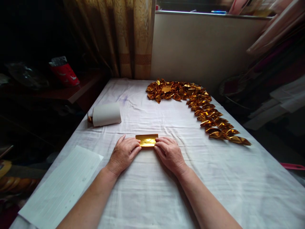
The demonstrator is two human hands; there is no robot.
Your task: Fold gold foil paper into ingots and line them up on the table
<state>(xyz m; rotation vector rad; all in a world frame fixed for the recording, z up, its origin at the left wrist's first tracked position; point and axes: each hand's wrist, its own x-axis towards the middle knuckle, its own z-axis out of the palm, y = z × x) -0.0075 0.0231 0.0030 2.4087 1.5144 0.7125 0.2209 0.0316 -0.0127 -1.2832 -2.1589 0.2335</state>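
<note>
A small rectangle of shiny gold foil paper (147, 140) lies at the middle of the white-covered table (152, 197), its long edges running left to right. My left hand (124, 152) holds its left end, thumb and fingers closed on it. At the right end, my right hand (169, 153) grips the foil the same way. Both palms face down near the cloth. Farther back, many folded gold foil pieces (207, 111) form a curved chain from the back middle to the right side.
Left of my hands lies a white roll (107, 114) with something brownish at its end. A printed paper sheet (62, 187) rests at the left edge. Beyond the table are a red container (64, 73) on a dark shelf, a gold curtain (128, 38) and hanging clothes (283, 73).
</note>
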